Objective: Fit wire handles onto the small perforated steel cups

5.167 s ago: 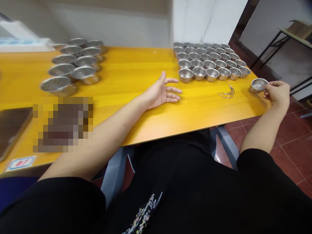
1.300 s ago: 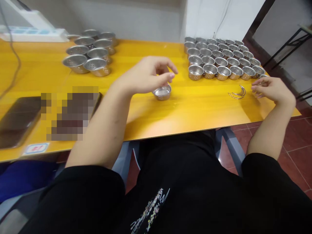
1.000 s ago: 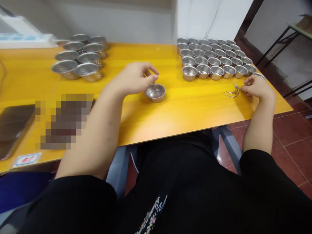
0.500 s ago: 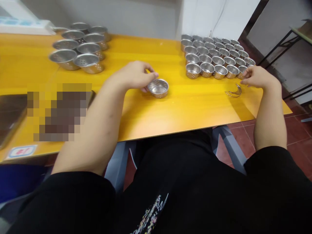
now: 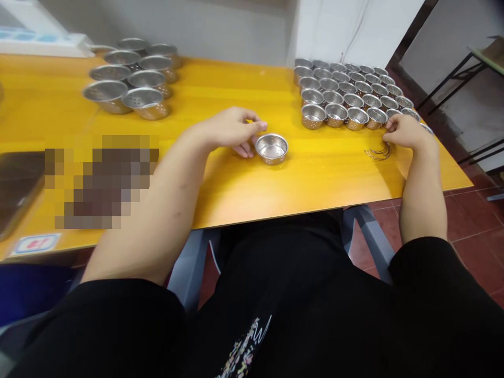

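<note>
A small round metal cup (image 5: 271, 149) with holes in its wall stands upright on the yellow table. My left hand (image 5: 235, 130) is just left of it, thumb and fingers apart; whether a fingertip still touches the wall I cannot tell. Several thin curved metal wires (image 5: 378, 153) lie near the right end of the table. Directly above them, my right hand (image 5: 405, 131) has its fingers curled together at the tips. What is between those fingertips, if anything, is too small to make out.
Tight rows of similar metal cups (image 5: 356, 118) stand at the back right, close to my right hand. Taller metal cups (image 5: 146, 102) are grouped at the back left. A blurred-out dark patch (image 5: 106, 184) and a dark flat object (image 5: 18, 184) lie left on the yellow table (image 5: 236, 194).
The single cup has shifted right and slightly nearer, with my left hand moving the same way and its thumb now off the rim. My right hand has moved left, close over the wires.
</note>
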Available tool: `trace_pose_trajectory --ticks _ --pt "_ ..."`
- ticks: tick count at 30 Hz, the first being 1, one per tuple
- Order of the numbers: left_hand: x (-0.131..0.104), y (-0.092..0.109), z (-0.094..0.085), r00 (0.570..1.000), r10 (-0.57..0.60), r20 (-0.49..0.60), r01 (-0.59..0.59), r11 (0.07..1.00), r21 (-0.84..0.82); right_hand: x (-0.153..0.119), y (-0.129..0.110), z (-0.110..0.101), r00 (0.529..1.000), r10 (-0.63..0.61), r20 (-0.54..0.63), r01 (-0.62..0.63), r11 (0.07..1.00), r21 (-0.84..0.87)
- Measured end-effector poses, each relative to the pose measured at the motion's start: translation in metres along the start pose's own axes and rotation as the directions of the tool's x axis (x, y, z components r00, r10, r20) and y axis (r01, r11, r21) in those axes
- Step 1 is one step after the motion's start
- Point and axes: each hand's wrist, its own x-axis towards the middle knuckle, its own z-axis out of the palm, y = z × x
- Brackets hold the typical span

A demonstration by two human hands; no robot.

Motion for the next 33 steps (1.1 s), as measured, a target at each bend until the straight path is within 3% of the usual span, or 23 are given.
trace_pose_trajectory --ticks 6,16,20,24,29,33 --pt "0.002 -0.002 -0.001 1.000 0.004 0.003 -0.004 1.000 -0.006 -0.009 0.007 0.001 0.994 0.021 -0.108 0.007 0.967 0.255" --pt "0.009 -0.010 -0.001 0.999 0.038 0.008 -0.039 0.998 0.039 -0.017 0.005 0.004 0.991 0.092 -0.094 -0.028 0.845 0.535" --pt "0.010 -0.010 -0.001 0.999 0.040 0.017 -0.041 0.997 0.061 -0.017 0.012 0.006 0.992 0.052 -0.114 0.028 0.797 0.604" --pt "0.005 -0.004 0.001 0.999 0.037 0.032 -0.039 0.996 0.075 -0.014 0.020 0.011 0.998 0.054 -0.035 -0.019 0.760 0.650" --pt "0.000 0.003 0.001 0.998 0.009 0.065 -0.015 0.995 0.096 -0.016 0.020 0.012 0.995 0.087 -0.040 -0.039 0.748 0.663" --pt "0.005 -0.004 0.000 0.997 0.034 0.066 -0.039 0.996 0.076 -0.022 0.015 0.009 0.994 0.091 -0.054 -0.036 0.771 0.636"
